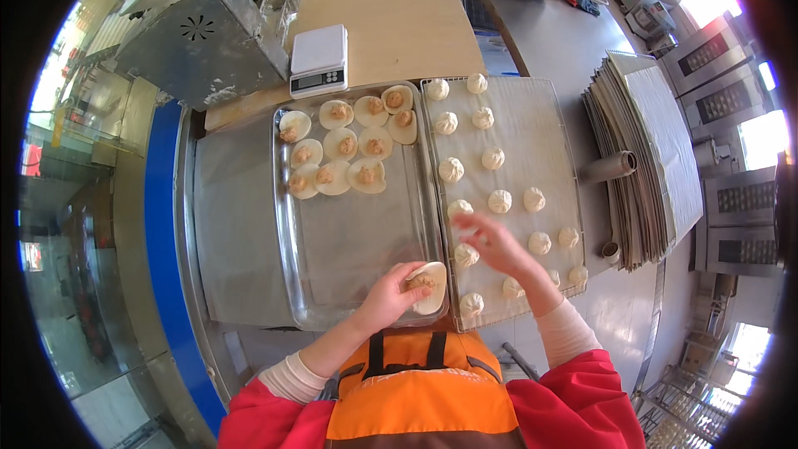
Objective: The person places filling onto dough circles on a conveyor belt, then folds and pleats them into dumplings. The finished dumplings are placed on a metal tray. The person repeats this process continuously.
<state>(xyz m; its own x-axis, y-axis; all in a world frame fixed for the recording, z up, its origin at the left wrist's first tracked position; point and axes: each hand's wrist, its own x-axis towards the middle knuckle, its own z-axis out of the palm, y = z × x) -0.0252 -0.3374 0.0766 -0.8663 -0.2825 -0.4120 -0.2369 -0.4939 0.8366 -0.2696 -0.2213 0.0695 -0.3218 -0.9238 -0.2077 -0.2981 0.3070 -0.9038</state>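
My left hand (394,293) holds a round dough wrapper (436,294) with a mound of meat filling (424,282) on it, thumb lying over the filling. This is above the near right corner of a metal tray (349,249). At that tray's far end lie several flat wrappers topped with filling (346,144). My right hand (492,242), blurred, hovers over a lined wire rack (517,137), fingers apart and seemingly without a load. Its fingertips are close to a pleated bun (460,208); whether they touch it I cannot tell. More pleated buns (500,201) stand across the rack.
A white digital scale (319,59) sits beyond the tray, next to a floury metal machine (206,43). Right of the rack rises a stack of lined sheets (648,156), with a cardboard tube (611,166) beside it. A blue edge (177,249) runs along the left.
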